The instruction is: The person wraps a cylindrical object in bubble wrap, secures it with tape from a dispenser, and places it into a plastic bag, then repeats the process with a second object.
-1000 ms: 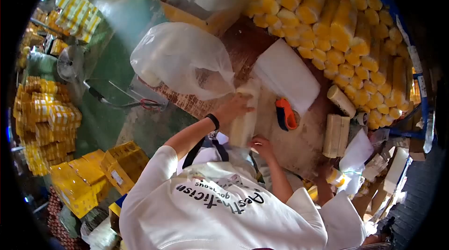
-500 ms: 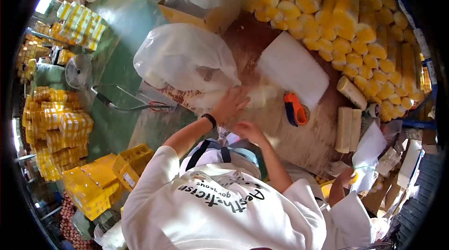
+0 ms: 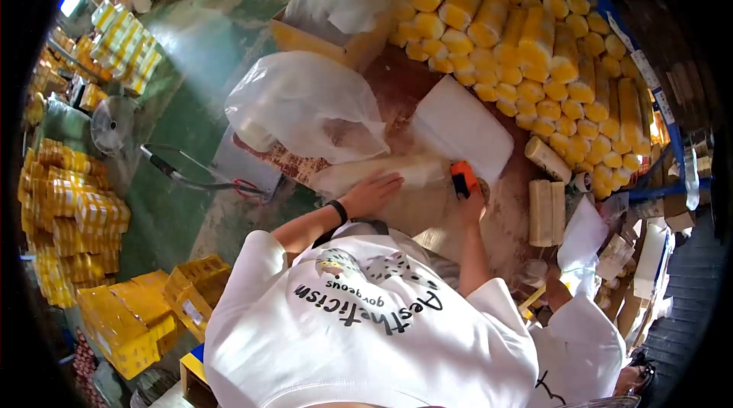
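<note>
My left hand [image 3: 374, 192], with a black band at the wrist, lies flat on a long pale bundle [image 3: 418, 171] in clear plastic on the worktable. Its fingers are stretched out. To the right, my right hand [image 3: 473, 208] is closed around an orange and dark tape dispenser [image 3: 463, 177], close to the bundle's right end. Just beyond the bundle sits a large translucent plastic bag [image 3: 305, 102]. A white foam-like sheet or block [image 3: 466, 129] rests behind the dispenser.
Yellow-and-white wrapped rolls [image 3: 527, 49] are stacked high at the far right. Cream bundles [image 3: 547, 213] stand near the right edge. A metal-handled cart [image 3: 183, 175] is left of the table, with yellow boxes [image 3: 126, 320] at lower left. Another person's arm [image 3: 557, 293] shows at right.
My right hand has moved right and forward and taken hold of the tape dispenser, which is now lifted or tilted. My left hand has settled flat on the bundle.
</note>
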Demonstrator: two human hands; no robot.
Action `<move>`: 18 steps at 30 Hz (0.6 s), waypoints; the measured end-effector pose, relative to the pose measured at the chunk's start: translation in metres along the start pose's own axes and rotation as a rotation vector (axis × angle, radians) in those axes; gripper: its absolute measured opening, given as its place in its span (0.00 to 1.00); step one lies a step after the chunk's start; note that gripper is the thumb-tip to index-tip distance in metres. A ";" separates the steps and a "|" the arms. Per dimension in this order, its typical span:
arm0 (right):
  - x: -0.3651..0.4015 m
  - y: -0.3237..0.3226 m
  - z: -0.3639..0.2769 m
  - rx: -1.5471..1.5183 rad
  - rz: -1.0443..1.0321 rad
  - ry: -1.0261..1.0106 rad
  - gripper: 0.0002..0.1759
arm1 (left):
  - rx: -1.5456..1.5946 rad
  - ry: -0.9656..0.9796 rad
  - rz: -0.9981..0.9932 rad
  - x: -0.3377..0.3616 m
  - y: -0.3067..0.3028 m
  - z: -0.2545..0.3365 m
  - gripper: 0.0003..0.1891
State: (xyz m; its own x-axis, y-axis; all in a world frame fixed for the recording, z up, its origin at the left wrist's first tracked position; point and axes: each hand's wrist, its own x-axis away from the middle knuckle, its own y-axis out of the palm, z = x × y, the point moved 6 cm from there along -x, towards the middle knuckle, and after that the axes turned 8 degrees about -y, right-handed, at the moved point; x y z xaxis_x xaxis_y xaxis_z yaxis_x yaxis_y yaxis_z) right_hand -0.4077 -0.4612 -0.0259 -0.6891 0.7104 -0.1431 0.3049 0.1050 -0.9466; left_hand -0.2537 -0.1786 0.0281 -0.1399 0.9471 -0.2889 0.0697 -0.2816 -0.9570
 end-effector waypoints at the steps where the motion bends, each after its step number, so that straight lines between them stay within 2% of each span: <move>1: -0.001 -0.002 -0.002 -0.053 -0.009 -0.058 0.26 | 0.029 0.016 0.013 -0.001 -0.001 0.000 0.29; 2: 0.000 -0.005 -0.003 -0.121 0.015 -0.073 0.24 | 0.059 0.029 0.030 -0.003 -0.001 -0.001 0.28; 4: -0.007 -0.028 -0.013 -0.251 0.062 -0.123 0.20 | 0.053 0.122 -0.060 -0.004 0.004 -0.003 0.26; 5: -0.008 -0.044 -0.025 -0.284 0.139 -0.230 0.20 | 0.050 0.164 -0.103 -0.006 0.006 -0.003 0.25; 7: 0.001 -0.083 -0.065 -0.357 0.294 -0.438 0.21 | 0.573 -0.152 -0.110 -0.025 -0.018 -0.027 0.23; 8: 0.006 -0.105 -0.088 -0.350 0.301 -0.487 0.21 | 0.834 -0.306 -0.117 -0.031 -0.032 -0.039 0.23; 10: 0.009 -0.134 -0.118 -0.331 0.290 -0.705 0.20 | 1.175 -0.432 0.100 -0.049 -0.072 -0.060 0.22; 11: 0.012 -0.149 -0.133 -0.322 0.283 -0.810 0.20 | 1.249 -0.384 0.181 -0.062 -0.097 -0.068 0.22; 12: 0.015 -0.166 -0.155 -0.336 0.256 -0.821 0.20 | 1.318 -0.329 0.259 -0.074 -0.121 -0.075 0.22; 13: 0.015 -0.173 -0.164 -0.352 0.230 -0.837 0.19 | 1.288 -0.165 0.307 -0.089 -0.151 -0.079 0.21; 15: 0.013 -0.180 -0.177 -0.382 0.183 -0.875 0.18 | 1.237 0.038 0.260 -0.099 -0.186 -0.075 0.18; 17: 0.013 -0.189 -0.185 -0.380 0.170 -0.869 0.20 | 1.188 0.124 0.071 -0.105 -0.196 -0.072 0.14; 18: 0.013 -0.191 -0.187 -0.378 0.166 -0.866 0.21 | 1.185 0.116 0.099 -0.107 -0.195 -0.076 0.12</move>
State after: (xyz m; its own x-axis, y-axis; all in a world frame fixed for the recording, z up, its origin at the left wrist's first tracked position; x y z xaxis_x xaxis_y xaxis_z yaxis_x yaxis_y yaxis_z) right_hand -0.3524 -0.3421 0.2069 -0.8186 -0.0090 -0.5743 0.5297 0.3748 -0.7609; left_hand -0.1771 -0.2137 0.2477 -0.0909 0.9043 -0.4170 -0.8879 -0.2632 -0.3773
